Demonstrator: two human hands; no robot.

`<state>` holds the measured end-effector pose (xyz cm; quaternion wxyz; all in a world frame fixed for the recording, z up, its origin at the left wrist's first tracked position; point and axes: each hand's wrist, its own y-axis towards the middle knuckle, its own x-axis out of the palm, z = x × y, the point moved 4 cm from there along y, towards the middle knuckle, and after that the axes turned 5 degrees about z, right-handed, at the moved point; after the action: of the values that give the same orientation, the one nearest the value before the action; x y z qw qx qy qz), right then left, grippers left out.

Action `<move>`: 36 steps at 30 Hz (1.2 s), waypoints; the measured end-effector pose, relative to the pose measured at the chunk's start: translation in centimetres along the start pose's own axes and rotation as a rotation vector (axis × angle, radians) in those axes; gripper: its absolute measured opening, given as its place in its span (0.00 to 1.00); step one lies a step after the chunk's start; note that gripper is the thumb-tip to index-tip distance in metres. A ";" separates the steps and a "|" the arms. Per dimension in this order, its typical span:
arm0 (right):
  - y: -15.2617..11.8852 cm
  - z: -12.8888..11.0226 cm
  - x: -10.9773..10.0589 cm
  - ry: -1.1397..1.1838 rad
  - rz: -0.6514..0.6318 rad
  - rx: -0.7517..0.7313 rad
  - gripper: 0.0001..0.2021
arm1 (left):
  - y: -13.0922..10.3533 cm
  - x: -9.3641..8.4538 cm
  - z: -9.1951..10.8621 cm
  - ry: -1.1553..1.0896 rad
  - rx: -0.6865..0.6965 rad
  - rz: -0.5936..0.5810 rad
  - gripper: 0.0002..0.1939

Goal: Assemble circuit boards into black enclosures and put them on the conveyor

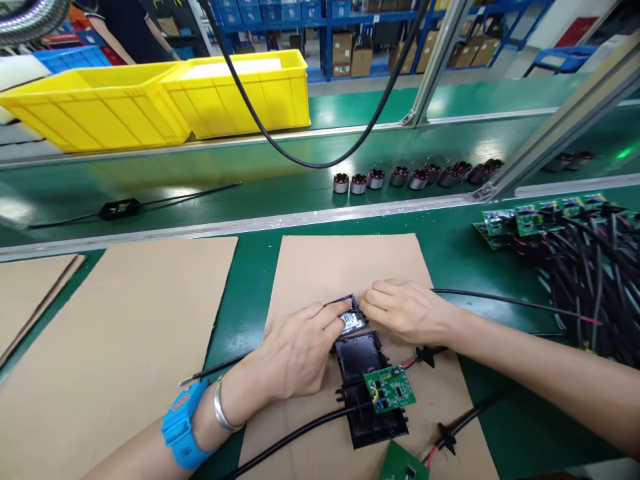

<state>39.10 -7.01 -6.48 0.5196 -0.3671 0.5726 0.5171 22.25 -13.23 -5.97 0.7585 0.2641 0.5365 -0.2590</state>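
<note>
On the cardboard sheet, a small black plastic case (358, 320) holds a board with a silvery face. My left hand (295, 350) is closed over its left side, fingertips pressing on the case and board. My right hand (407, 310) has its fingers bunched at the case's right end, where a black cable (480, 294) runs out from behind the hand. Nearer to me lie open black case halves (361, 353), with a green circuit board (391, 388) resting on one of them. Another green board (404, 465) with a cable is partly cut off at the bottom edge.
A pile of circuit boards with black cables (595, 260) lies at the right. More cardboard (165, 287) covers the left bench. Several motor-like cylinders (376, 178), a black cased cable (119, 209) and yellow bins (245, 97) stand beyond. A black cable loop (320, 165) hangs ahead.
</note>
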 end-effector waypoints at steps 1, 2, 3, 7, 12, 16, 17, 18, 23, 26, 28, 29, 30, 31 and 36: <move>0.0 0.0 0.0 0.003 0.008 -0.011 0.12 | 0.1 0.0 0.1 0.003 0.003 -0.017 0.23; 0.0 0.0 -0.1 0.011 0.014 -0.020 0.12 | 0.1 0.0 0.1 0.008 0.002 -0.032 0.23; 0.0 0.1 -0.1 0.020 0.013 -0.022 0.12 | 0.2 0.0 0.1 0.014 0.002 -0.044 0.22; 0.2 0.2 -0.1 0.060 -0.018 0.003 0.13 | 0.2 0.0 0.1 0.038 -0.008 -0.081 0.21; 0.7 0.0 0.2 0.072 -0.075 0.028 0.12 | 0.2 0.0 0.0 0.003 -0.017 -0.098 0.23; 0.6 -0.2 0.3 0.025 -0.081 -0.002 0.10 | 0.5 -0.3 0.0 0.016 -0.061 -0.034 0.35; 0.4 -0.1 0.3 0.030 -0.073 0.007 0.10 | 0.6 -0.2 0.1 0.033 -0.065 -0.038 0.36; 0.2 0.0 0.4 0.044 -0.054 0.030 0.11 | 0.7 -0.2 0.2 0.055 -0.062 -0.052 0.36; -0.4 1.2 0.3 0.296 0.112 0.269 0.11 | 1.1 0.5 0.9 0.193 -0.016 -0.143 0.30; -0.1 1.2 0.3 0.393 0.167 0.303 0.12 | 1.5 0.7 1.2 0.270 -0.010 -0.163 0.26; 0.1 1.0 0.4 0.378 0.180 0.291 0.13 | 1.7 0.5 1.2 0.278 -0.001 -0.164 0.24; 0.1 1.0 0.4 0.374 0.183 0.287 0.13 | 1.8 0.3 1.2 0.254 0.002 -0.157 0.24; 0.0 1.1 0.4 0.383 0.185 0.291 0.12 | 1.8 0.0 1.0 0.210 0.002 -0.141 0.26; -0.2 1.3 0.4 0.403 0.186 0.296 0.11 | 1.6 -0.4 0.9 0.152 -0.002 -0.108 0.27; -1.6 2.3 -0.1 0.493 0.175 0.348 0.10 | -0.4 -2.5 -1.0 -0.072 -0.169 0.169 0.29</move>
<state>41.11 -5.05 -6.58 0.3736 -0.3365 0.7906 0.3495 20.57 -12.59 -3.90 0.8159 0.2343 0.5047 -0.1573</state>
